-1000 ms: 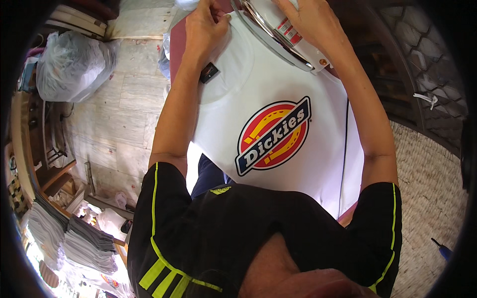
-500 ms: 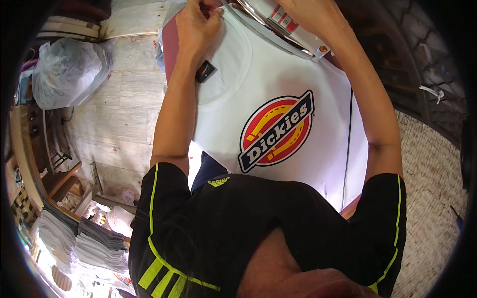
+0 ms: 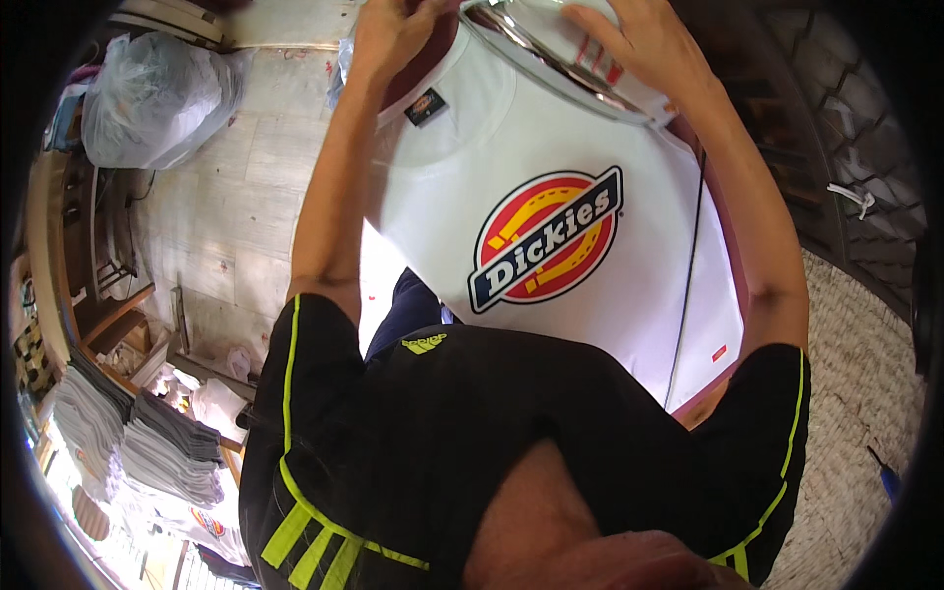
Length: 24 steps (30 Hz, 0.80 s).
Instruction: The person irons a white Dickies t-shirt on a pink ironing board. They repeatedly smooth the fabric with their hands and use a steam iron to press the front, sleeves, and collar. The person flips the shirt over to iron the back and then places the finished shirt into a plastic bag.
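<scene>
A white T-shirt with a round red and yellow printed logo lies spread over a maroon-covered board. At the far edge, a shiny chrome and white iron rests on the shirt near its shoulder. My right hand is closed over the top of the iron; its handle is hidden. Up at the neckline, my left hand grips the shirt's edge, its fingertips partly cut off by the frame. Close to that wrist, a small black neck label shows inside the collar.
A thin dark cord runs down the shirt's right side. On the left, a translucent plastic bag bulges with contents. Stacks of folded grey cloth sit lower left. Dark metal latticework stands at the right.
The collar and label have shifted up and to the right, baring maroon cover inside the neckline. My right hand has come lower over the iron, and the view has moved slightly.
</scene>
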Available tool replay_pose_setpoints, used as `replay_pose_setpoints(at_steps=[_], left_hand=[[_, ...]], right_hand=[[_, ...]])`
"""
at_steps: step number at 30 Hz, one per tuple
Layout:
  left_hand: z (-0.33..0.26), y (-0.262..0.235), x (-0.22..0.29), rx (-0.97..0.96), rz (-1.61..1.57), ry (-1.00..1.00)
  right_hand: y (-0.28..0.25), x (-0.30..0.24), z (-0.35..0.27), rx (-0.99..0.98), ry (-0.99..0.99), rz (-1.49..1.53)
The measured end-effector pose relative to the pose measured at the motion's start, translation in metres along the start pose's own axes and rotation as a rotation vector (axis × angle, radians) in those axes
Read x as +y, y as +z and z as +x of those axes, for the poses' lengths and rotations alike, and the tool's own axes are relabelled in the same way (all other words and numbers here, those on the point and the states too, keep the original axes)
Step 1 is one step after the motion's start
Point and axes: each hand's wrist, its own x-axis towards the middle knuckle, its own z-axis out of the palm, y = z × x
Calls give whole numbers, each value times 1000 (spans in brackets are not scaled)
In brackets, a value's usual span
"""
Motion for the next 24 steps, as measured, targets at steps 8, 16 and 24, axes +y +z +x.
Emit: replay_pose_setpoints(at_steps=[8, 16, 24], left_hand=[[-158, -58, 8, 161, 352, -12], [-172, -48, -13, 260, 39, -282], [-150, -52, 11, 257, 810, 147]], right_hand=[[-2, 12, 0, -103, -175, -50], [3, 5, -12, -181, -539, 81], [3, -4, -13, -192, -312, -123]])
